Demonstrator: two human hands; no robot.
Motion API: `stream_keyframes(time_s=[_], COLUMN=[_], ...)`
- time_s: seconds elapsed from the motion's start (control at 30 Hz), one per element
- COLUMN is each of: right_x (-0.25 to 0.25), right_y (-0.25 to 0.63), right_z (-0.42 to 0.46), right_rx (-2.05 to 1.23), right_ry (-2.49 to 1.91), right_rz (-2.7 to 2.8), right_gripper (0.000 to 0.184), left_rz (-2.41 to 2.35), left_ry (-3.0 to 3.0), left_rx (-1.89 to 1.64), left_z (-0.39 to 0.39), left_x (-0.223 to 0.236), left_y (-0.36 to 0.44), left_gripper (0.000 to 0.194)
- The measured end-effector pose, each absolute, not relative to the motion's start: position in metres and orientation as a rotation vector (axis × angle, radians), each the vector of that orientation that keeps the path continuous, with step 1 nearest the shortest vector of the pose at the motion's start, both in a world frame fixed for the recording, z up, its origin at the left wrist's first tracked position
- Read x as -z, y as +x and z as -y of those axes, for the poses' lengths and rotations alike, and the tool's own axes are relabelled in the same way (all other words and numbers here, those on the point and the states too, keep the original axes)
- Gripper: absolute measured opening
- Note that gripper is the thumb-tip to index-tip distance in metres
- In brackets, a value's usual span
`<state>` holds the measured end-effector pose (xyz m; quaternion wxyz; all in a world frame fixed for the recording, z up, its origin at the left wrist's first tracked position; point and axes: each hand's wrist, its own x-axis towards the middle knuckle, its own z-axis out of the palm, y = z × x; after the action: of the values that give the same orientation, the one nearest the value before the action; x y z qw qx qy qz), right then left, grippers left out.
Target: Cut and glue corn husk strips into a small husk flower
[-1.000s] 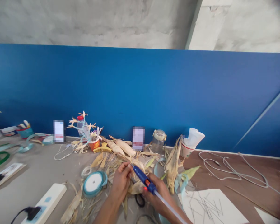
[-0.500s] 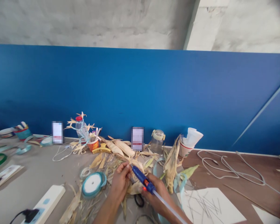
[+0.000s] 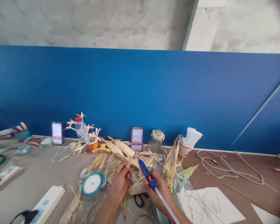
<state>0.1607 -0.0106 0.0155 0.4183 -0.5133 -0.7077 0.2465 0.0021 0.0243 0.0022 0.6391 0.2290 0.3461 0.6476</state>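
Note:
In my right hand is a blue hot glue gun, its nozzle pointing up and left and a long clear glue stick running out of its back. A red light glows on the gun. My left hand is closed in a pinch at the left of the nozzle, apart from it. A small, thin strip of what looks like corn husk rises from those fingertips; most of it is hidden. Dry corn husks lie behind both hands. Below them is a dark loop, perhaps a scissors handle.
Left of my hands are a teal ribbon spool and a white power strip. At the back stand a phone, a clear jar and paper cups. Thin sticks lie on white paper; a white cable curls behind.
My right hand has drawn the glue gun a little to the right, so its nozzle is away from my left fingertips. My left hand stays nearly in place, still pinching.

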Motion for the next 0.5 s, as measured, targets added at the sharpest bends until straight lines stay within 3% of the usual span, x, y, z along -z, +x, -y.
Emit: stream_keyframes(time_s=[0.5], right_x=[0.000], right_y=[0.164], right_z=[0.002], right_rx=[-0.541], right_ry=[-1.386], right_rz=[1.743], right_gripper=[0.014], left_rz=[-0.761], left_ry=[0.434], left_rx=[-1.448], left_z=[-0.021], left_x=[-0.008], left_y=[0.000], left_gripper=[0.030])
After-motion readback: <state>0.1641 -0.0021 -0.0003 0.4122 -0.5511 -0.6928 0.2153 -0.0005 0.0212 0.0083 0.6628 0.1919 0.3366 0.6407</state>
